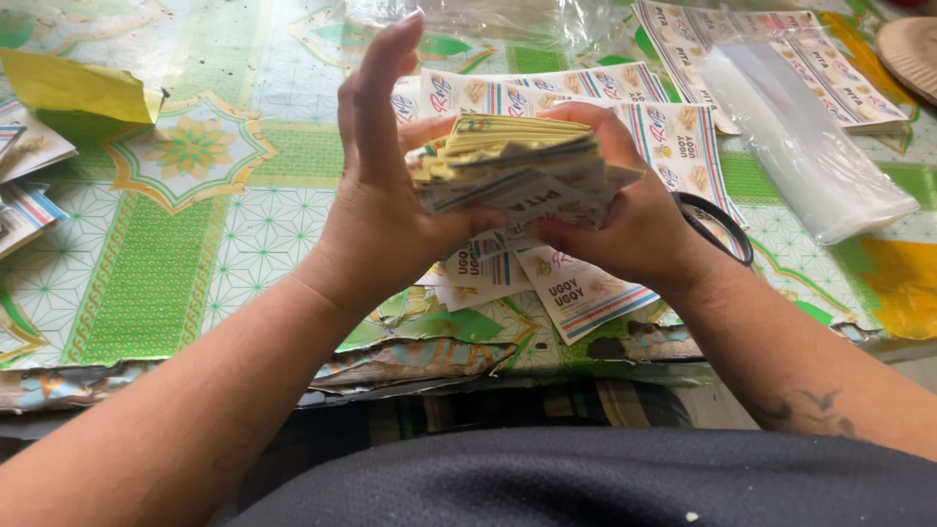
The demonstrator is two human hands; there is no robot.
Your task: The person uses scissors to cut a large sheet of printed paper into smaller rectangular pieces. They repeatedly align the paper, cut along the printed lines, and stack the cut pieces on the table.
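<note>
Dark shirt [605, 483]: nearest the lens, fills the bottom edge; both forearms rise from it toward the table.
Paper stack [517, 171]: thick wad of printed slips, yellow edges up, held above the table between both hands, probably to square the edges.
Right hand [625, 220]: fingers curled shut around the stack's right end, thumb underneath; carries the weight.
Left hand [386, 195]: palm pressed to the stack's left end, fingers [376, 88] straight and upright, not wrapped; acts as a flat stop.
Loose slips [547, 278]: lying on the table directly below the knuckles, a few fanned toward the table edge.
Printed sheets [586, 93]: flat, just beyond the fingertips.
Clear bags [805, 146]: well right of the right hand.
Dark ring [717, 224]: beside the right wrist; hair tie or tape, can't tell.
Tablecloth [185, 215]: green-patterned, front edge torn.
</note>
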